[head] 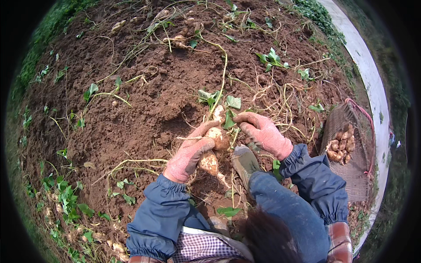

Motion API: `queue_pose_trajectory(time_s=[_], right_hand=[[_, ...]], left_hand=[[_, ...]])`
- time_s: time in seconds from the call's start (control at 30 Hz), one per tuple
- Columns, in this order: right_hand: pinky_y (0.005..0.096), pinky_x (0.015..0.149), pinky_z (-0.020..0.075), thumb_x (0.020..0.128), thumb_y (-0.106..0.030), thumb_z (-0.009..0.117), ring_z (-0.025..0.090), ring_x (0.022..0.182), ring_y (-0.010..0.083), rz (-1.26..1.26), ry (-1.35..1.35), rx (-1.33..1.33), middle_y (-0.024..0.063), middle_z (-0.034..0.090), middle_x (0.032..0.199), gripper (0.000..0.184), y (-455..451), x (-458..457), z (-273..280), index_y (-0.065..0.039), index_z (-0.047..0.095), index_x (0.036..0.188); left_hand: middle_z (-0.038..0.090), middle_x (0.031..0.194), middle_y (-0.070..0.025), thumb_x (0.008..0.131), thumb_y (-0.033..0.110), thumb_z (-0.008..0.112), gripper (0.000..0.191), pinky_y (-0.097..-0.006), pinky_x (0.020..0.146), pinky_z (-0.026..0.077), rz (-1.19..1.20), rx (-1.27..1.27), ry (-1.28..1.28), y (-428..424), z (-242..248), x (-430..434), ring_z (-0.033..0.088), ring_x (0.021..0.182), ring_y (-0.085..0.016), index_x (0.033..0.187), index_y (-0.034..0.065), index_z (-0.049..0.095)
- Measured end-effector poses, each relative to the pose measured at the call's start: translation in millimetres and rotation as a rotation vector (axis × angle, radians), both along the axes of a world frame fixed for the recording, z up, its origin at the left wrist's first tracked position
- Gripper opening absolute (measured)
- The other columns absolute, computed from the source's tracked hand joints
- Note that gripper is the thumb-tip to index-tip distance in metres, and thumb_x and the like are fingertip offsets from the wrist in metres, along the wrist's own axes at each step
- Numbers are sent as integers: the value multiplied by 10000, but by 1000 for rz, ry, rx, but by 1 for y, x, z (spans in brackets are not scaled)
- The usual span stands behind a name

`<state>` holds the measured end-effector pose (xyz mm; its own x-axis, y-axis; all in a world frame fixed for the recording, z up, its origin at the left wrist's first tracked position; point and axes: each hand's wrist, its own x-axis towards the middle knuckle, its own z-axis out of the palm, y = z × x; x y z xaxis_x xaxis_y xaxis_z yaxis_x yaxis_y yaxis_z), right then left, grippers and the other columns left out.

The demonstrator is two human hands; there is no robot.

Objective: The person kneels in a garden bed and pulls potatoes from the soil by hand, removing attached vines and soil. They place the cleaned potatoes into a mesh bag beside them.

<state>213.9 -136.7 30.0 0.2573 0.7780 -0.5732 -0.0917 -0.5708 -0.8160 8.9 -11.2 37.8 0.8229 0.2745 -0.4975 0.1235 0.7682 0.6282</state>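
Note:
My left hand [194, 151], in a soiled pink work glove, is closed around a cluster of soil-smeared sweet potatoes [218, 138]. One round tuber shows between thumb and fingers, and a second tapered one [209, 162] hangs below with a thin root tail. Above my fingers rises a narrow pale tuber [218, 113], where a vine stem [224, 75] and leaves meet the cluster. My right hand [263, 133], gloved the same way, is just right of a green leaf [229, 120]. Its thumb and forefinger are slightly apart, with nothing visible between them.
Loose brown soil [148, 108] spreads ahead, strewn with cut vines. At right lies a woven basket [348, 177] with a pink rope handle [368, 121], holding several sweet potatoes [342, 144]. More tubers [179, 41] lie ahead and at lower left. My shoe [245, 162] is beside the cluster. A pale concrete path [365, 62] curves along the right.

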Motion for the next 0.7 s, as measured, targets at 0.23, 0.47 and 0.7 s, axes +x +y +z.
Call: queue_pose_trajectory(time_s=[0.23,0.47,0.7], right_hand=[[301,857,502,834,-96,727,596,959,141,8,72,346,65,632,1039,333,2,-29,2,-12,606,1133],[272,887,450,841,-117,650,543,959,112,-152,162,298,20,580,1015,231,12,-10,13,-19,569,1034],[289,853,483,819,-135,703,577,931,138,143,227,245,52,616,980,289,13,-15,17,-3,576,1042]], left_hand=[[595,1194,-105,902,199,660,644,-331,875,524,-7,-16,19,-7,2,5,633,1015,-182,1433,7,350],[601,1220,-111,849,119,671,606,-345,956,501,-26,70,26,6,11,0,617,1093,-213,1389,-8,429],[611,1177,-103,870,169,678,547,-328,948,499,-47,53,61,3,13,2,622,1071,-197,1339,5,450]])
